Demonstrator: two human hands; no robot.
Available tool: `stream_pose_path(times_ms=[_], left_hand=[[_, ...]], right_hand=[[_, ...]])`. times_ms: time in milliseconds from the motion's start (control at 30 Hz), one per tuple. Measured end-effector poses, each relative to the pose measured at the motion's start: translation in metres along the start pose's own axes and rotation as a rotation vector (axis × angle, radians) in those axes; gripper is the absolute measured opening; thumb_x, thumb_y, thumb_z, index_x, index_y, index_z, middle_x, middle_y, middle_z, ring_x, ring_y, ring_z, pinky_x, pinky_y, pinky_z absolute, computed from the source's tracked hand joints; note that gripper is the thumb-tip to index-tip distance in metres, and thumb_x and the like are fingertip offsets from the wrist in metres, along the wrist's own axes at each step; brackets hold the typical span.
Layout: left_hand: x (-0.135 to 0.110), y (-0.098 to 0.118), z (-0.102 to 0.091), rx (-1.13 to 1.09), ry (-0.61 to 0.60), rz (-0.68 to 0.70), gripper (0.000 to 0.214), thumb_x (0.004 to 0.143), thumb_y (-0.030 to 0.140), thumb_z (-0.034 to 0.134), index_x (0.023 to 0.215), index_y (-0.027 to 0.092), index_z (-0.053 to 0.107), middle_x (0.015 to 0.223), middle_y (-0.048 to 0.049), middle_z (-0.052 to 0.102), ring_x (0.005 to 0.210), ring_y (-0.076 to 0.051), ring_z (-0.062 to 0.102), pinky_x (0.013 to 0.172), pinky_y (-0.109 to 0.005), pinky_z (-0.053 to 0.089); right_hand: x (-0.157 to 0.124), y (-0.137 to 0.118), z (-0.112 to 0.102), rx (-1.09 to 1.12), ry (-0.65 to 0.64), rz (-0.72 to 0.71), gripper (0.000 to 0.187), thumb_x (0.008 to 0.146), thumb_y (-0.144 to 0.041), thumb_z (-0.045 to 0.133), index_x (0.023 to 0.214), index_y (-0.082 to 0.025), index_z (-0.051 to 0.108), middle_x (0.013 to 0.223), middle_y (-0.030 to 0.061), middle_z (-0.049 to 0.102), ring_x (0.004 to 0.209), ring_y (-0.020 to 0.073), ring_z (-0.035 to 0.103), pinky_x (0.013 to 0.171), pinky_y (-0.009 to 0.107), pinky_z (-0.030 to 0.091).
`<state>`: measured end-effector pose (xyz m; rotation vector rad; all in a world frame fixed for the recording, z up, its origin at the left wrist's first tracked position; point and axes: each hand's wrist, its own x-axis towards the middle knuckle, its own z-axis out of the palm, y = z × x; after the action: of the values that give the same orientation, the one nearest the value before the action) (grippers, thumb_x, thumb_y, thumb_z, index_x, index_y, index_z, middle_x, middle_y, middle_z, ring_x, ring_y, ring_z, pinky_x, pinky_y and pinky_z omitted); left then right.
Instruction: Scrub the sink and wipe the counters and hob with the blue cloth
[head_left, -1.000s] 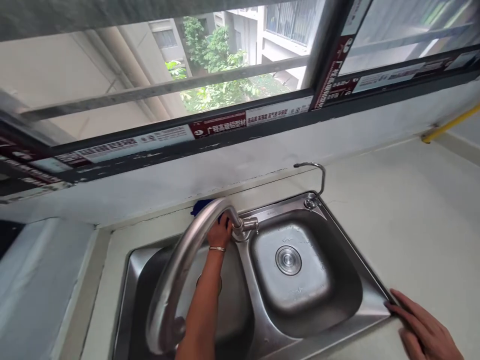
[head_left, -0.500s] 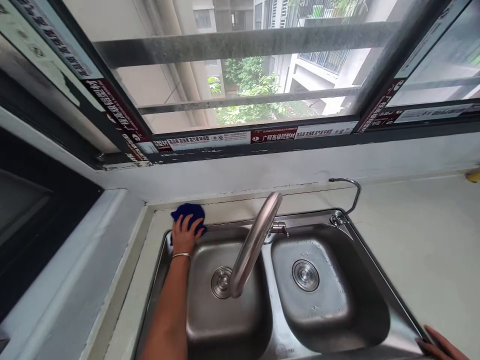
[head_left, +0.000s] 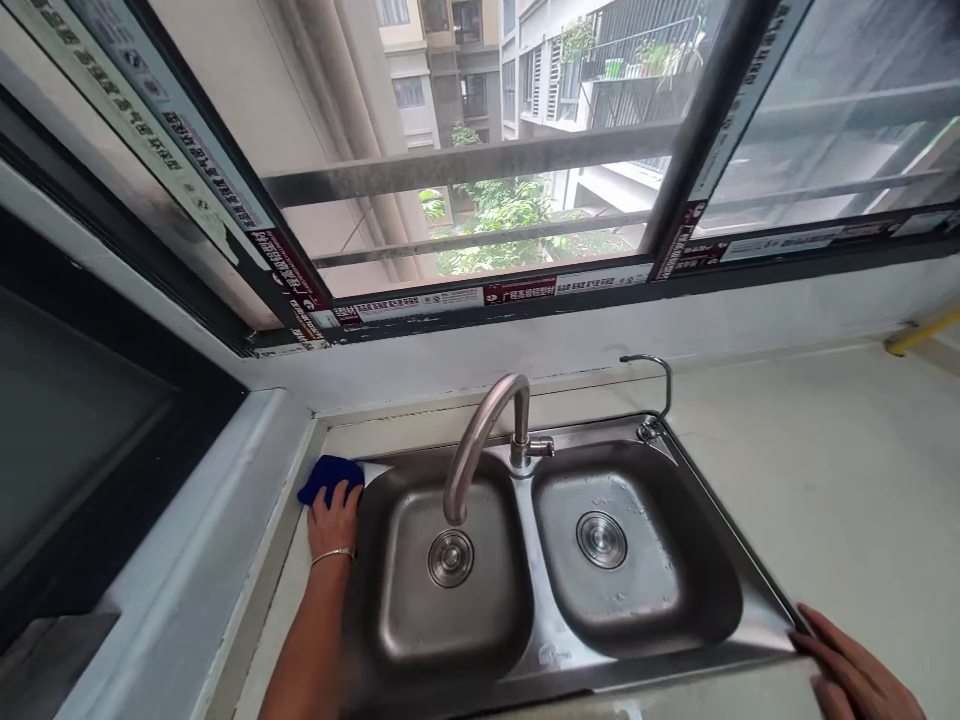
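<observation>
My left hand point(head_left: 334, 520) presses flat on a blue cloth point(head_left: 327, 476) at the far left corner of a steel double sink point(head_left: 757, 600), on the rim beside the left basin point(head_left: 442, 580). A thin bracelet circles that wrist. My right hand point(head_left: 855, 670) lies open with fingers stretched on the counter at the sink's near right corner, touching the rim. The curved steel faucet point(head_left: 480, 440) rises between the two basins with its spout over the left one. The right basin point(head_left: 622, 560) carries water drops.
A pale counter point(head_left: 825, 460) runs to the right of the sink. A small hooked tap point(head_left: 654, 395) stands at the sink's far right corner. A barred window point(head_left: 525, 160) sits above the back wall. A dark panel point(head_left: 67, 440) and grey ledge flank the left side. A yellow pipe point(head_left: 922, 330) shows far right.
My left hand slid the blue cloth leftward along the sink's back rim, from behind the faucet to the far left corner. The view shifted too. My right hand stayed at the near right corner.
</observation>
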<state>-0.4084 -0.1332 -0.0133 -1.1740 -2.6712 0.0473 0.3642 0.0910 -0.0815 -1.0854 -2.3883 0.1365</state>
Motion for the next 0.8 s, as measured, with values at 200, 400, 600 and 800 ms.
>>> stream_pose_path(times_ms=[200, 400, 600, 800], left_hand=[[-0.058, -0.005, -0.021, 0.051, -0.109, -0.037, 0.052, 0.089, 0.009, 0.041, 0.131, 0.027, 0.066, 0.150, -0.0075, 0.055, 0.142, -0.038, 0.039, 0.112, -0.053, 0.045], [-0.149, 0.007, -0.054, 0.077, -0.222, -0.182, 0.054, 0.087, 0.006, 0.042, 0.128, 0.030, 0.068, 0.152, -0.0052, 0.053, 0.145, -0.035, 0.036, 0.113, -0.049, 0.044], [-0.216, 0.031, -0.097, 0.079, -0.355, -0.412, 0.051, 0.088, 0.011, 0.043, 0.128, 0.031, 0.067, 0.152, -0.0043, 0.053, 0.139, -0.035, 0.044, 0.105, -0.045, 0.049], [-0.236, 0.070, -0.133, 0.024, -0.415, -0.555, 0.050, 0.091, 0.026, 0.042, 0.138, 0.033, 0.058, 0.147, -0.0078, 0.058, 0.121, -0.033, 0.060, 0.096, -0.047, 0.054]], right_hand=[[-0.001, -0.009, 0.000, 0.020, 0.017, 0.057, 0.033, 0.088, -0.030, 0.051, 0.110, -0.020, 0.072, 0.140, 0.0100, 0.064, 0.112, 0.0321, 0.069, 0.091, 0.047, 0.057], [0.001, -0.017, -0.004, 0.011, -0.010, 0.103, 0.034, 0.088, -0.032, 0.046, 0.111, -0.024, 0.071, 0.143, 0.0075, 0.062, 0.116, 0.0337, 0.066, 0.092, 0.052, 0.052], [0.004, -0.022, -0.004, 0.017, 0.005, 0.088, 0.035, 0.086, -0.030, 0.045, 0.107, -0.022, 0.071, 0.143, 0.0099, 0.060, 0.121, 0.0338, 0.062, 0.102, 0.054, 0.045], [0.007, -0.021, 0.000, 0.074, 0.028, 0.082, 0.031, 0.085, -0.024, 0.047, 0.105, -0.021, 0.070, 0.145, 0.0109, 0.058, 0.122, 0.0307, 0.060, 0.108, 0.052, 0.040]])
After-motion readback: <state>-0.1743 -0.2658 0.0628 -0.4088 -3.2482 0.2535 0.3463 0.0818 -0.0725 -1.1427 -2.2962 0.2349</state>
